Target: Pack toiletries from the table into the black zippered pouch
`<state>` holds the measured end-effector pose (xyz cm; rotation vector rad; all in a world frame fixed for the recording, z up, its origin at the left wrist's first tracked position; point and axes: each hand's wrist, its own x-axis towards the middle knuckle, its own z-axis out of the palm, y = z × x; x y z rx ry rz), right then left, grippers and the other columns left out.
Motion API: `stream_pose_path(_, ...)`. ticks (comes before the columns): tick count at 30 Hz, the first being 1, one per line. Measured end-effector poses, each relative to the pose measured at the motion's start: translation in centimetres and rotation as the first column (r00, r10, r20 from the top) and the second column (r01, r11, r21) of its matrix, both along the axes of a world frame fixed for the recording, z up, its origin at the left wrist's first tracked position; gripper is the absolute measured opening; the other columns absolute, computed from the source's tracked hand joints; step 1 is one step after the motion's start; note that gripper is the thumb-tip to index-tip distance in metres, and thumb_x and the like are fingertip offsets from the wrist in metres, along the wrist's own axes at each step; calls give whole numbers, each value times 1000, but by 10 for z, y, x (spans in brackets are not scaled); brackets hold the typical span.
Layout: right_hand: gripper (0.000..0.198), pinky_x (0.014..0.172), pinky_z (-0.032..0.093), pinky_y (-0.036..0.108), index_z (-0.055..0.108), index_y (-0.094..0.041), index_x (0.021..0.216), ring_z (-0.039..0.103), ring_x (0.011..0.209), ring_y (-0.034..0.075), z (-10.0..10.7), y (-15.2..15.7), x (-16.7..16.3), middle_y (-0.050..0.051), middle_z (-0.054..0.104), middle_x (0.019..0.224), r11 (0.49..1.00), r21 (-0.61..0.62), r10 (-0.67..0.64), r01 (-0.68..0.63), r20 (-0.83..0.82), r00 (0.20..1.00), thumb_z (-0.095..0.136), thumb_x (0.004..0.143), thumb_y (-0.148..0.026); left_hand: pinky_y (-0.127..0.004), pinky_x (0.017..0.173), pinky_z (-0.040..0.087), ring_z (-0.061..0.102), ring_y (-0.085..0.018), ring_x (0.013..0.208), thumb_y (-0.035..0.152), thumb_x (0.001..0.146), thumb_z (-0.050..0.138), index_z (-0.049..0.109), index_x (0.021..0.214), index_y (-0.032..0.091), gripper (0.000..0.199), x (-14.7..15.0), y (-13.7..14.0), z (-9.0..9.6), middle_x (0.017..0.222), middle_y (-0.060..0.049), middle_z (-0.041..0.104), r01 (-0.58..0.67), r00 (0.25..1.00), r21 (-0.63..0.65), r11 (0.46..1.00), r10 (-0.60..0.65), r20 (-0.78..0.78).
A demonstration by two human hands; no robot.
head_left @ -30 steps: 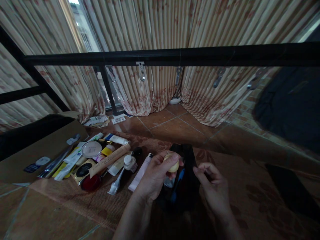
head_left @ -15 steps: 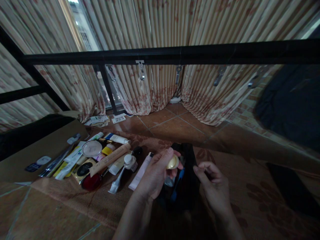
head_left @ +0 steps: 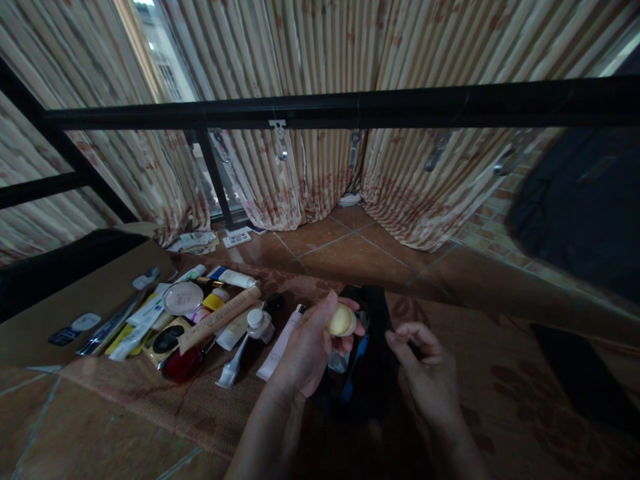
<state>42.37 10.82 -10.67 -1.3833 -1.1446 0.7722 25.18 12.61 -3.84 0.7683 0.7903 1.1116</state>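
Between the thumb and fingers of my left hand (head_left: 307, 350) is a small round jar (head_left: 341, 321) with a pale yellow top, held above a black bag (head_left: 377, 380). The bag stands open, and a blue long-handled item (head_left: 356, 370) and something clear show inside; its depths are dark. At the bag's right edge, my right hand (head_left: 433, 373) is closed in a pinch on the rim. A pale pink tube (head_left: 280, 347) with a dark cap lies just left of my left hand. Beside it are a small white-capped bottle (head_left: 260, 325) and a clear-and-white tube (head_left: 233, 370).
Several cosmetics are piled on the left, including a round compact (head_left: 183, 298), a beige tube (head_left: 220, 320) and a red round item (head_left: 183, 365). Behind them stands a cardboard box (head_left: 115, 283). A dark flat item (head_left: 585, 373) lies right on the brown patterned cloth (head_left: 480, 347).
My left hand has turned the jar slightly, so more of its pale yellow face shows, a little further left. My right hand stays at the bag's edge.
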Motion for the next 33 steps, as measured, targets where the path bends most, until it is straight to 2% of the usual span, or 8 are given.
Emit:
stream_pose_path(8, 26, 58, 38, 24, 58, -21, 74, 47, 63, 13, -2, -1, 1, -3, 52, 68, 1000, -11, -2, 2, -19, 1000, 71, 80, -43, -21, 50, 37, 50, -10, 53, 58, 89, 55, 68, 95, 13, 47, 0, -1, 1, 73, -7, 67, -8, 1000, -22, 1000, 9, 23)
stream_pose_path(16, 27, 57, 37, 23, 57, -22, 73, 45, 62, 12, -2, -1, 0, -4, 51, 66, 1000, -4, 10, -10, -47, 999, 71, 80, -44, -20, 49, 37, 52, -10, 55, 54, 91, 53, 68, 102, 13, 45, 3, -1, 0, 83, -9, 68, -26, 999, -36, 999, 25, -28)
stream_pose_path(21, 27, 55, 36, 23, 57, -21, 73, 45, 60, 12, -1, -1, 0, -4, 50, 65, 1000, 0, 19, -19, -54, 998, 71, 81, -43, -21, 50, 39, 55, -10, 58, 53, 88, 58, 66, 108, 14, 45, 3, -1, -3, 94, -10, 69, -32, 998, -3, 999, 32, -60)
stream_pose_path(25, 26, 56, 37, 23, 57, -21, 74, 46, 60, 12, 0, -1, 0, -4, 52, 66, 1000, 13, 23, -23, -56, 998, 70, 82, -42, -21, 55, 41, 59, -12, 66, 39, 84, 64, 64, 115, 18, 38, 1, -2, -2, 98, -8, 68, 4, 994, 15, 1000, -3, -105)
stream_pose_path(28, 25, 57, 37, 23, 58, -21, 74, 47, 61, 12, 1, 0, 0, -4, 52, 66, 999, 19, 32, -31, -49, 998, 70, 82, -41, -21, 59, 41, 60, -12, 72, 26, 77, 69, 63, 120, 21, 43, 1, -4, -1, 98, -4, 66, 23, 984, 46, 999, -15, -178)
stream_pose_path(33, 25, 58, 38, 23, 58, -21, 73, 47, 61, 12, 0, 0, 0, -4, 53, 66, 999, 34, 28, -27, -45, 999, 70, 82, -41, -21, 64, 41, 55, -11, 75, 19, 73, 72, 62, 121, 22, 49, 0, -3, -1, 93, 0, 61, 60, 973, 109, 992, -33, -229)
